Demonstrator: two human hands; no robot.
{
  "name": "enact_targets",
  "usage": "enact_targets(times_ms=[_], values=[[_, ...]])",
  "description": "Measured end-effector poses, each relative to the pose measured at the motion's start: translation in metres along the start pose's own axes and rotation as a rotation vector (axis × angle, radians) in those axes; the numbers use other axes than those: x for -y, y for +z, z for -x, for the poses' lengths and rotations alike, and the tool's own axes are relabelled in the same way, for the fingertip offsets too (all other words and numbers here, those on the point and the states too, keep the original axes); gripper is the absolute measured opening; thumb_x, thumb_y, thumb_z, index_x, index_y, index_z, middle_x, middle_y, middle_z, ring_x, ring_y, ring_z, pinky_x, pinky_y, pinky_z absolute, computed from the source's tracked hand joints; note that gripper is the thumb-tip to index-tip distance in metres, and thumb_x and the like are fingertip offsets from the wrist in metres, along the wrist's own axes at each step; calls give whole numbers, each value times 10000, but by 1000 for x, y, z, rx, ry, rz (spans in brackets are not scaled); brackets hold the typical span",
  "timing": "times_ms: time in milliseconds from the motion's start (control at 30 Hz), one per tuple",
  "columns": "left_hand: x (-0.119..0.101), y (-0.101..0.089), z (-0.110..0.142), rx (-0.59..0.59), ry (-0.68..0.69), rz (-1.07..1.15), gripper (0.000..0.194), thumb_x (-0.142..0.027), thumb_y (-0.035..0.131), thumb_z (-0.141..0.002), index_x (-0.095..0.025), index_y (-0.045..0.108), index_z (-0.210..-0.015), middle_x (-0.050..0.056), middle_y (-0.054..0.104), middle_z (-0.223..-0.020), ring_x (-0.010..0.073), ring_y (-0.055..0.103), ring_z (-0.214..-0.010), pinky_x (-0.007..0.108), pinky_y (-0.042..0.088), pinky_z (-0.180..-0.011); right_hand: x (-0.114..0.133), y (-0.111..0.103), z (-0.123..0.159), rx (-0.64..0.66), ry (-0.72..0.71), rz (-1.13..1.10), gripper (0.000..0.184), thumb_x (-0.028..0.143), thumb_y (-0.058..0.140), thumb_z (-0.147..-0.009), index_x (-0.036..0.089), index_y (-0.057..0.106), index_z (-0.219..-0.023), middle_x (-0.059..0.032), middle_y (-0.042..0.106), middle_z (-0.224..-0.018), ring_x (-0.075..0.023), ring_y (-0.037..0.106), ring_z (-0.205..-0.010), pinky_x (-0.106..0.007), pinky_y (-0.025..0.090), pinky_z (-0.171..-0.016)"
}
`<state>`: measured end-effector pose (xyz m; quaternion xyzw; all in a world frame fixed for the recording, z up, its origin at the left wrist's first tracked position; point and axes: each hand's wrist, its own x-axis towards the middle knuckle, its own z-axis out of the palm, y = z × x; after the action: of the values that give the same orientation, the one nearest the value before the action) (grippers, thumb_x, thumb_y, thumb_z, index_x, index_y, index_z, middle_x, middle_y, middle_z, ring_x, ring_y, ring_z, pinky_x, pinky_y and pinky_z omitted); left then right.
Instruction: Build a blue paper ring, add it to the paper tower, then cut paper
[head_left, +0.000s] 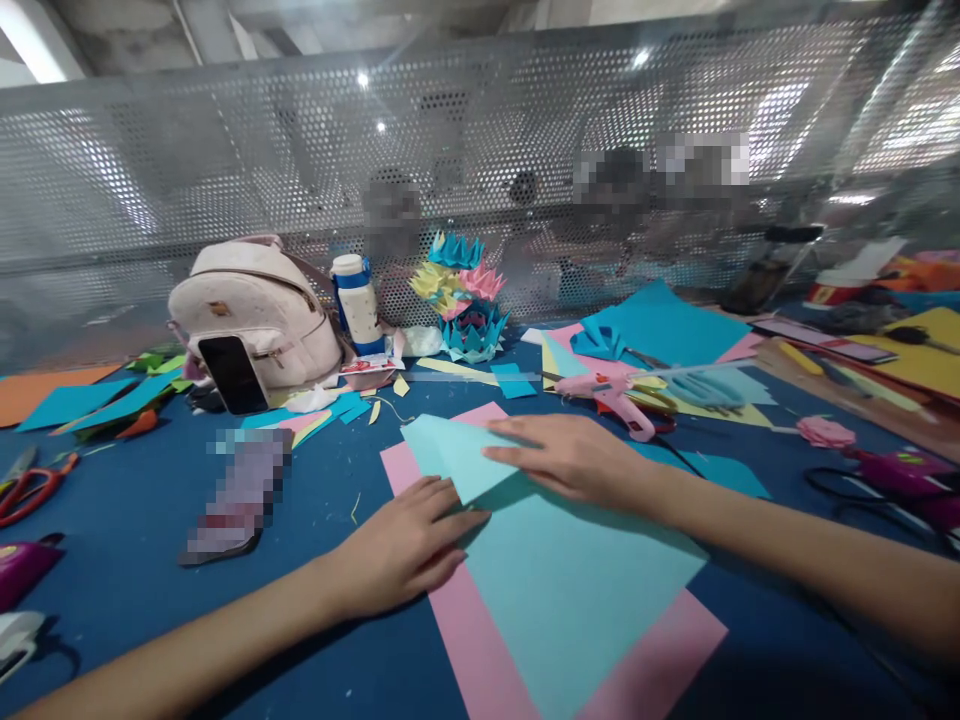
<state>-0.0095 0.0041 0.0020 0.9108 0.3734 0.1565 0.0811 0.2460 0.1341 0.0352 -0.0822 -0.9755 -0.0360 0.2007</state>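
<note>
A light blue sheet of paper [577, 590] lies on a larger pink sheet [487, 650], its far corner folded over into a flap [457, 450]. My right hand [585, 460] rests on the flap from the right, palm down, fingers stretched out and slightly apart. At the left edge of the light blue sheet is my left hand [405, 545], its fingertips touching the paper by the flap's near tip. Its index finger and thumb are apart, and the other fingers bend a little. Part of the fold is hidden under my right hand.
Behind the sheets lie a pink glue gun [611, 395] and blue-handled scissors [697, 385]. A paper flower stack [472, 325], bottle [356, 305] and white backpack [259, 315] stand along the perforated metal screen [300, 150]. To the left are a phone [244, 495] and red-handled scissors [37, 490].
</note>
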Motion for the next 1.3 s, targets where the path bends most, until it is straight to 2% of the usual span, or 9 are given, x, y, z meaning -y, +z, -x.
enact_targets(times_ms=[167, 367, 500, 567, 700, 900, 1033, 1167, 1300], values=[[2, -7, 2, 6, 24, 1, 375, -239, 492, -980, -223, 507, -1354, 121, 649, -1164, 262, 612, -1079, 419, 505, -963, 16, 8, 5, 75, -42, -16, 476, 113, 504, -938, 252, 559, -1389, -155, 514, -1460, -299, 569, -1275, -457, 542, -973], [-3, -12, 9, -15, 246, -128, 313, -216, 348, -1038, -192, 501, -1310, 131, 630, -1299, 250, 564, -1191, 404, 453, -1015, 0, 18, 15, 117, 104, -186, 794, -94, 395, -840, 354, 397, -1495, -53, 396, -1555, -231, 468, -1376, -418, 489, -1062], [-2, -12, 8, -114, 159, -156, 278, -163, 341, -1016, -202, 557, -1186, 118, 667, -1109, 233, 624, -1014, 368, 516, -864, -11, 22, 24, 183, 119, -231, 935, -161, 347, -754, 389, 339, -1511, -13, 313, -1595, -206, 407, -1415, -398, 465, -1084], [-1, -11, 7, -139, 49, -135, 291, -131, 364, -993, -213, 541, -1210, 121, 633, -1154, 234, 617, -1028, 357, 532, -832, -14, 21, 28, 173, 93, -216, 914, -156, 348, -771, 390, 354, -1504, -14, 325, -1590, -203, 406, -1416, -405, 455, -1093], [1, -9, 5, -123, -55, -56, 477, -91, 478, -928, -227, 425, -1383, 147, 492, -1396, 262, 519, -1251, 391, 518, -962, -16, 10, 34, 147, 32, -155, 830, -109, 351, -843, 379, 340, -1514, -32, 362, -1574, -220, 434, -1399, -432, 468, -1075], [1, -4, -6, -152, 4, -86, 647, -144, 620, -893, -209, 331, -1468, 194, 383, -1504, 316, 425, -1364, 460, 479, -1049, -24, -2, 26, 156, -67, -110, 673, -12, 371, -951, 361, 354, -1511, -57, 474, -1505, -224, 510, -1341, -444, 493, -1035], [0, 0, -19, -198, 84, -143, 746, -192, 658, -896, -216, 244, -1516, 221, 313, -1550, 350, 327, -1431, 538, 406, -1106, -26, 0, 11, 137, -88, -205, 599, 29, 378, -966, 303, 398, -1499, -65, 519, -1470, -218, 516, -1335, -442, 472, -1058], [0, 4, -29, -189, 96, -214, 806, -158, 678, -870, -192, 212, -1527, 260, 270, -1571, 390, 260, -1465, 624, 328, -1129, -4, 9, -6, 118, -19, -343, 452, 146, 429, -989, 203, 493, -1434, -111, 562, -1424, -212, 526, -1321, -406, 470, -1070], [2, 7, -26, -182, 128, -258, 677, -105, 554, -929, -164, 236, -1524, 232, 341, -1553, 330, 246, -1484, 580, 304, -1158, 23, 23, -13, 63, 48, -332, 404, 207, 431, -1001, 167, 522, -1392, -141, 564, -1407, -220, 511, -1320, -440, 424, -1115]])
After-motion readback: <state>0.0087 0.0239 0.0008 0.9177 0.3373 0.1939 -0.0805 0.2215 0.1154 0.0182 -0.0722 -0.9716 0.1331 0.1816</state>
